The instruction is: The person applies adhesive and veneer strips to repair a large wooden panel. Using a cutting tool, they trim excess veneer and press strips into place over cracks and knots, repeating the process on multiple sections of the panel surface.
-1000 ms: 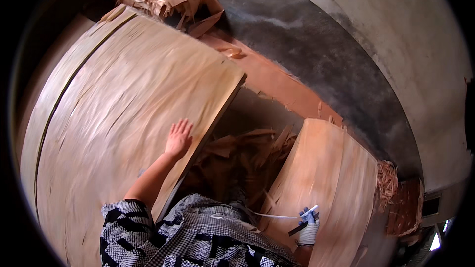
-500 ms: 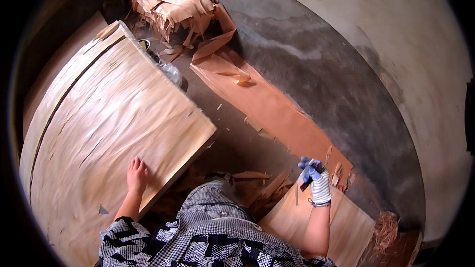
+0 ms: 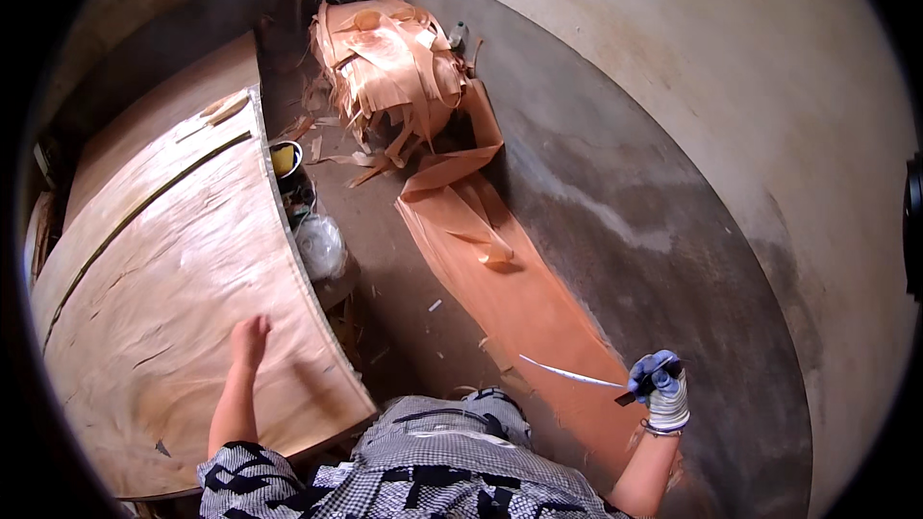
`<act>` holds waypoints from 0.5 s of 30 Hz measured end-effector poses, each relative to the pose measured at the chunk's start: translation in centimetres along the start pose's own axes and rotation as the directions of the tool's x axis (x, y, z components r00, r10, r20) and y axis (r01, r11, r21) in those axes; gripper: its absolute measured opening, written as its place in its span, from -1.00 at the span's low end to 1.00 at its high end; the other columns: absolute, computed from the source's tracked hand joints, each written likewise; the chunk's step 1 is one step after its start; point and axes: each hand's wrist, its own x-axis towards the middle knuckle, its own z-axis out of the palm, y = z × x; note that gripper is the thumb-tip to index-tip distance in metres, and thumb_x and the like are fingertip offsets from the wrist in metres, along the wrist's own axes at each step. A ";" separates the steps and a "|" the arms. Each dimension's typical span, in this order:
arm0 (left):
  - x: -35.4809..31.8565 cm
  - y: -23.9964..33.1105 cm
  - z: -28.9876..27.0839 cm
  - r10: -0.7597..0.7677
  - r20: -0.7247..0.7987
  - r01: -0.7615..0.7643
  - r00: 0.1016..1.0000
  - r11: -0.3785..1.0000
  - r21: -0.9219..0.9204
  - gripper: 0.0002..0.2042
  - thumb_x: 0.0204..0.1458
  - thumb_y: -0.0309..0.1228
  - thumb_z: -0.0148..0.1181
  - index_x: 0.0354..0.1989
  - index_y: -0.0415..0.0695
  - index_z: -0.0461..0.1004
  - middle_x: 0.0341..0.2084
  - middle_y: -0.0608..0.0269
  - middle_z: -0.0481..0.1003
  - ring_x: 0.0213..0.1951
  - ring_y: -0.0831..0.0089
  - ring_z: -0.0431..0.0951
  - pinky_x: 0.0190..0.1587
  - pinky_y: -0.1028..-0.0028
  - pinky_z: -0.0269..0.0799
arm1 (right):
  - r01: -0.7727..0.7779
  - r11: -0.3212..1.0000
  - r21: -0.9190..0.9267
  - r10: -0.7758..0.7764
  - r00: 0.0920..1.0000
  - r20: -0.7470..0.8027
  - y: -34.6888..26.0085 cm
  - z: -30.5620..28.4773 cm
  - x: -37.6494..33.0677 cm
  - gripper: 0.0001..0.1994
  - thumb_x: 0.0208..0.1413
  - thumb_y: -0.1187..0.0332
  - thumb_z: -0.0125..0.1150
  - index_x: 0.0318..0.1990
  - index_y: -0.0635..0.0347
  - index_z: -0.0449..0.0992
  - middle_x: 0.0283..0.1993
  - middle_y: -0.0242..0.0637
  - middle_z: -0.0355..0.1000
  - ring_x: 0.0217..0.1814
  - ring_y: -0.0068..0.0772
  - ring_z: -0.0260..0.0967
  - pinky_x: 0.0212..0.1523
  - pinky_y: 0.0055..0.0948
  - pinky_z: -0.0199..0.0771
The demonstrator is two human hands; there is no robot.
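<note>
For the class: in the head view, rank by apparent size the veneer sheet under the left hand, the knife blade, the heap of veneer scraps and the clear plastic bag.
1. Veneer sheet, though nearness to the camera inflates it.
2. Heap of veneer scraps.
3. Knife blade and clear plastic bag: unsure; the blade is longer but thin.

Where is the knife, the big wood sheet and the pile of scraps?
knife [image 3: 569, 374]: head view, on the middle of its thin blade, held in the right hand [image 3: 658, 389].
veneer sheet [image 3: 173, 269]: head view, on its bare top face, under the left hand [image 3: 249, 338].
scrap pile [image 3: 389, 58]: head view, on the heap's top.
</note>
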 end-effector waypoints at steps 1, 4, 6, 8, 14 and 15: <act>2.0 2.0 1.6 0.016 0.035 -0.015 0.999 0.999 -0.037 -0.76 0.00 -0.28 0.02 -0.55 -0.19 0.43 -0.59 -0.05 0.43 -0.48 0.01 0.43 -0.44 0.21 0.30 | -0.010 1.000 0.025 0.008 0.995 0.104 -0.6 0.3 2.6 -0.76 -0.09 0.28 0.28 -0.44 0.27 0.42 -0.49 -0.12 0.44 -0.54 -0.34 0.44 -0.72 -0.58 0.34; 7.1 12.0 5.4 0.141 0.156 -0.138 0.978 0.990 -0.033 -0.77 0.00 -0.28 0.04 -0.53 -0.19 0.43 -0.55 -0.05 0.43 -0.46 0.01 0.43 -0.43 0.21 0.31 | -0.077 0.997 -0.018 0.078 0.922 0.379 -2.9 0.9 10.8 -0.72 -0.19 0.26 0.36 -0.53 0.32 0.46 -0.58 -0.10 0.42 -0.65 -0.30 0.37 -0.69 -0.51 0.31; 8.2 14.5 6.7 0.219 0.104 -0.216 0.970 0.976 -0.037 -0.77 0.01 -0.29 0.03 -0.52 -0.20 0.42 -0.56 -0.05 0.42 -0.45 0.00 0.43 -0.43 0.19 0.30 | -0.117 0.992 -0.054 0.124 0.762 0.636 -3.3 2.1 17.3 -0.71 -0.19 0.27 0.36 -0.53 0.37 0.48 -0.57 -0.07 0.43 -0.63 -0.29 0.37 -0.64 -0.46 0.34; 9.3 18.1 11.2 0.131 0.183 -0.106 0.974 0.984 -0.140 -0.78 0.01 -0.29 0.01 -0.48 -0.19 0.45 -0.54 -0.06 0.43 -0.42 0.00 0.43 -0.40 0.19 0.33 | 0.002 0.966 -0.259 0.242 0.357 0.902 -5.7 3.1 24.0 -0.82 -0.11 0.44 0.27 -0.43 0.41 0.48 -0.49 -0.21 0.46 -0.46 -0.46 0.42 -0.44 -0.54 0.41; 8.1 20.5 15.3 -0.013 0.366 0.033 0.930 0.998 -0.049 -0.76 0.00 -0.24 0.04 -0.44 -0.16 0.51 -0.53 -0.01 0.47 -0.42 0.07 0.48 -0.38 0.25 0.38 | -0.298 0.823 -0.484 0.431 -0.230 0.873 -1.3 7.8 40.8 -0.85 -0.15 0.46 0.31 -0.41 0.32 0.52 -0.45 -0.20 0.47 -0.42 -0.39 0.42 -0.40 -0.46 0.39; 7.9 20.1 15.5 -0.075 0.361 0.089 0.929 0.996 -0.022 -0.76 0.00 -0.25 0.03 -0.40 -0.16 0.52 -0.52 0.01 0.48 -0.42 0.09 0.49 -0.37 0.26 0.39 | -0.236 0.880 -0.411 0.371 -0.199 0.907 -1.5 9.5 43.6 -0.78 -0.14 0.35 0.32 -0.44 0.36 0.51 -0.48 -0.19 0.46 -0.46 -0.40 0.41 -0.44 -0.48 0.38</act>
